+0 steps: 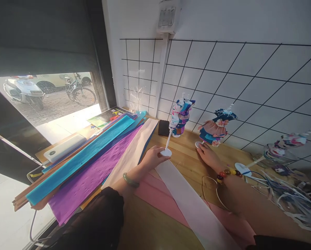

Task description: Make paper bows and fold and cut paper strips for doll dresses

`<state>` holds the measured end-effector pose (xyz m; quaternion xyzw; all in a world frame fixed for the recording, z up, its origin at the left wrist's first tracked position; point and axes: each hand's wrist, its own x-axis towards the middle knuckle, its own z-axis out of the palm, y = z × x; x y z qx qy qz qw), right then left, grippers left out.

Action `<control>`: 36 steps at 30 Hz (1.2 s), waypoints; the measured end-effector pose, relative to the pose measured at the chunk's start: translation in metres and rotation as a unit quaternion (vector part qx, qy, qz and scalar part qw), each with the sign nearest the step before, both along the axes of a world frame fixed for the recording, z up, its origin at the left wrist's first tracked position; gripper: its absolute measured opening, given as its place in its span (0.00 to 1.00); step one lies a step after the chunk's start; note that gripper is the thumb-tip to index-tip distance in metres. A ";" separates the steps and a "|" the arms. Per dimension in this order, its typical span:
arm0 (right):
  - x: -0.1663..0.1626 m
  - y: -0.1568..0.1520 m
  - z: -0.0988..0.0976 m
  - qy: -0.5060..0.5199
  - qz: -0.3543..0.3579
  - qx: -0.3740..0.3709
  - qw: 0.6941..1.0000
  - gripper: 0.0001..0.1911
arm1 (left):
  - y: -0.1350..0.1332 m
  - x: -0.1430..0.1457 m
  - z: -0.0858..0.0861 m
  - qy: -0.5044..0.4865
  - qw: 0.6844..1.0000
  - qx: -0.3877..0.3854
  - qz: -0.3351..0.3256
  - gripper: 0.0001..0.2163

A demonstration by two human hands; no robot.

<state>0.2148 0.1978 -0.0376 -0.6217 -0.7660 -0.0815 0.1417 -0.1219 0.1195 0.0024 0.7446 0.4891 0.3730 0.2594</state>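
Observation:
My left hand (153, 158), with a green bangle at the wrist, pinches the round white base of a slim stand (168, 139). Pink, white and blue paper wraps the top of that stand. My right hand (206, 155), wearing a beaded bracelet (228, 174), has its fingers at the white base of a paper-dressed figure (213, 131) in peach, blue and teal. Behind the left stand is another blue and purple paper-wrapped figure (182, 121). A third white stand (254, 162) with patterned paper leans at the right, by a clear bowl (280, 154).
Long paper strips in blue (87, 156), purple (98, 173) and cream (130, 149) lie at the left. White (191, 205) and pink (157, 194) strips cross the table. A phone (164, 127) rests near the gridded wall. Paper shreds (295, 198) pile up at right.

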 end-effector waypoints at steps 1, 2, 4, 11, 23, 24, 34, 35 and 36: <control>0.000 0.003 0.000 0.000 -0.002 0.000 1.000 0.24 | 0.000 0.000 0.000 0.001 1.000 0.000 0.000 0.23; -0.001 0.006 0.000 -0.001 -0.005 0.000 1.000 0.24 | 0.001 0.000 -0.001 0.002 1.000 0.000 0.000 0.23; -0.002 0.012 0.000 -0.002 -0.012 0.000 1.000 0.23 | 0.001 -0.001 -0.002 -0.001 1.000 0.005 -0.004 0.23; -0.015 0.032 0.002 -0.007 -0.055 0.006 0.998 0.19 | 0.003 -0.003 -0.005 -0.002 1.000 0.006 -0.018 0.23; -0.030 0.034 0.023 0.047 -0.086 -0.028 0.995 0.17 | 0.000 -0.003 -0.001 0.024 0.999 0.007 -0.026 0.23; -0.030 0.031 0.026 0.056 -0.087 -0.032 0.994 0.17 | -0.001 -0.003 0.000 0.027 0.999 0.006 -0.028 0.23; -0.039 -0.042 0.066 0.140 -0.011 -0.089 0.986 0.18 | 0.000 -0.004 -0.001 0.033 0.999 0.015 -0.031 0.22; -0.040 -0.056 0.070 0.149 0.000 -0.099 0.984 0.19 | 0.000 -0.004 -0.002 0.032 0.999 0.015 -0.031 0.22; -0.041 -0.070 0.074 0.158 0.011 -0.113 0.981 0.19 | 0.000 -0.004 -0.002 0.030 0.999 0.016 -0.030 0.22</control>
